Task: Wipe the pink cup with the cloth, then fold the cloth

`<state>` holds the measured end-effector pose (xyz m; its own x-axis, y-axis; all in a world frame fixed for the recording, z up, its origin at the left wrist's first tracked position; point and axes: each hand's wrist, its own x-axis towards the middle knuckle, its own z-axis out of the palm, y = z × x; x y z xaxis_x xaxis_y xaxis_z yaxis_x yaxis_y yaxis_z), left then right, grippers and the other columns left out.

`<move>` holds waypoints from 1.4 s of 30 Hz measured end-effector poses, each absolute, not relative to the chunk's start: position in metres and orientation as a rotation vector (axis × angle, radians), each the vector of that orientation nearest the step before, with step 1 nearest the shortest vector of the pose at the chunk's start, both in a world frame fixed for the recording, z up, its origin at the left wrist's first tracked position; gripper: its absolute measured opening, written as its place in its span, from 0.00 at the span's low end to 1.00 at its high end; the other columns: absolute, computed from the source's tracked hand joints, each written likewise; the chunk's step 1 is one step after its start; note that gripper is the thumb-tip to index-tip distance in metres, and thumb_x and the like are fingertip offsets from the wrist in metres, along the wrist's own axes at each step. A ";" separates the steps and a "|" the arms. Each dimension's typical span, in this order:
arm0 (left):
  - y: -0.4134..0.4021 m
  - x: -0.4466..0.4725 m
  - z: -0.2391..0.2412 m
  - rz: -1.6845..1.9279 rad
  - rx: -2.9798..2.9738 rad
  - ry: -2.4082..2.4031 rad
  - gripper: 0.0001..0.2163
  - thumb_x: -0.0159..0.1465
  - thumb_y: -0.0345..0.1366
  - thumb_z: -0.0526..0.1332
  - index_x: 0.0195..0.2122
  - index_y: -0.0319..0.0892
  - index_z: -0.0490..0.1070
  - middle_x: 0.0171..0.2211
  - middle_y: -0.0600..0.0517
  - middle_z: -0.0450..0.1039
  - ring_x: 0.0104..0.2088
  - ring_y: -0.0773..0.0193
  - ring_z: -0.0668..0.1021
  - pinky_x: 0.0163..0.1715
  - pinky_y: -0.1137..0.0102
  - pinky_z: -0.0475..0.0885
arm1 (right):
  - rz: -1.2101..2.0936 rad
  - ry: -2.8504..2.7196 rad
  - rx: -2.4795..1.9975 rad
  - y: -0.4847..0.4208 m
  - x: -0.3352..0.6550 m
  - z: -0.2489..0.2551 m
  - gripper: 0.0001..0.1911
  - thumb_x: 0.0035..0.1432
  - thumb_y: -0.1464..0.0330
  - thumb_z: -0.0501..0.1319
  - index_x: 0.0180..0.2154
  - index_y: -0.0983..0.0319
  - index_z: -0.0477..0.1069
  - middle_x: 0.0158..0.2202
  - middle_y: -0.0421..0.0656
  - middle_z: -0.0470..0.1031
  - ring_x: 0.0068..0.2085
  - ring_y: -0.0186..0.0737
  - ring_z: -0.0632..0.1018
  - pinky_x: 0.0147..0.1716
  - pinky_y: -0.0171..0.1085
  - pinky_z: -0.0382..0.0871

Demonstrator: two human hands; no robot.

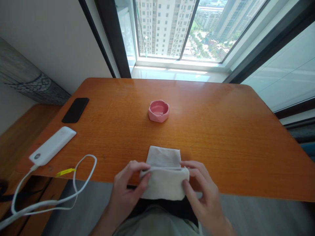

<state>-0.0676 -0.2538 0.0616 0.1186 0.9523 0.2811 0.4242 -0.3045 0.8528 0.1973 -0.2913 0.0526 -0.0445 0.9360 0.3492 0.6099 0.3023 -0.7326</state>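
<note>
Both hands [128,186] [201,193] pinch a seemingly folded cloth [164,177].

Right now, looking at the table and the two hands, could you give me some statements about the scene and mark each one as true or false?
1. Both hands hold the folded cloth at the near table edge. True: the left hand pinches its left side, the right hand its right side.
2. The pink dish stands on the cloth. False: it stands apart, farther back on the bare wood.
3. The black phone lies near the table's left edge. True.
4. The white power bank has no cable attached. False: a white cable runs from its near end.
5. The cloth hangs partly over the table edge. True.
</note>
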 end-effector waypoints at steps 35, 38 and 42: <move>-0.149 -0.023 0.014 0.254 2.676 1.655 0.29 0.83 0.39 0.41 0.79 0.28 0.55 0.81 0.34 0.54 0.82 0.43 0.59 0.81 0.38 0.57 | 0.167 -2.602 -1.508 -0.164 0.168 0.023 0.36 0.82 0.56 0.48 0.81 0.65 0.50 0.85 0.53 0.45 0.84 0.60 0.50 0.80 0.73 0.44; -0.147 -0.027 0.009 0.329 2.626 1.622 0.30 0.83 0.42 0.42 0.80 0.28 0.53 0.81 0.33 0.52 0.82 0.42 0.57 0.81 0.38 0.55 | 0.192 -2.582 -1.458 -0.163 0.170 0.022 0.37 0.82 0.54 0.48 0.81 0.65 0.51 0.85 0.53 0.44 0.85 0.59 0.50 0.80 0.73 0.44; -0.130 -0.043 0.014 0.605 2.450 1.658 0.32 0.83 0.48 0.45 0.82 0.34 0.49 0.83 0.35 0.49 0.83 0.43 0.55 0.81 0.40 0.56 | 0.181 -2.447 -1.493 -0.148 0.191 0.034 0.34 0.83 0.56 0.43 0.82 0.61 0.51 0.85 0.50 0.47 0.85 0.56 0.49 0.81 0.70 0.44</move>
<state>-0.0428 -0.1297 0.0140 0.3194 0.9121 0.2571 0.8634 -0.3919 0.3177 0.1913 -0.1479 0.0338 -0.4331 0.8865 0.1626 0.8530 0.4615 -0.2439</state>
